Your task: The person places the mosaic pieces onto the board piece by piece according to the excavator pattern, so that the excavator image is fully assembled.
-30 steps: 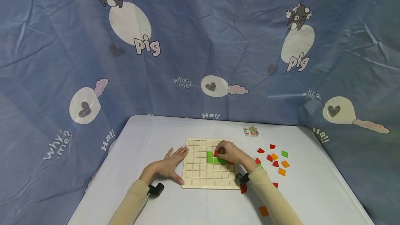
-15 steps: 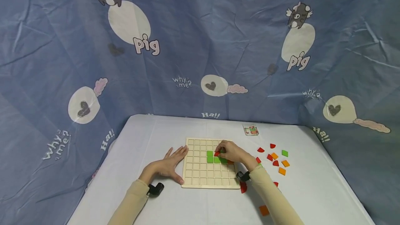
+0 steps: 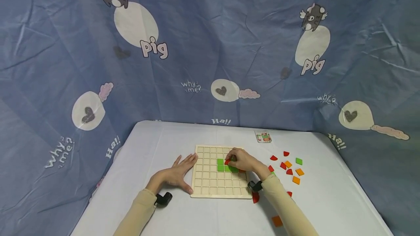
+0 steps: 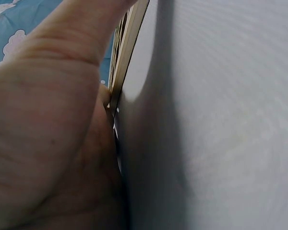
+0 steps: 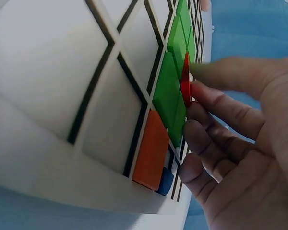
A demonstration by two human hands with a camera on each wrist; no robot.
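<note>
While the pale wooden grid board (image 3: 220, 196) is touched at its left edge by the spread left hand (image 3: 178, 174), a red rounded piece (image 5: 186, 84) is pinched in the right hand (image 3: 242, 160), just beside green square tiles (image 3: 220, 168). Few compartments are filled, with green and one orange square tile (image 5: 151, 148); loose coloured pieces (image 3: 296, 180) are left strewn beyond the right edge.

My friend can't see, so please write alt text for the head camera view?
A right hand pinches a red piece beside green squares on a gridded board; the left hand touches the board's left edge. Loose red, orange and green pieces lie on the white table to the right.
</note>
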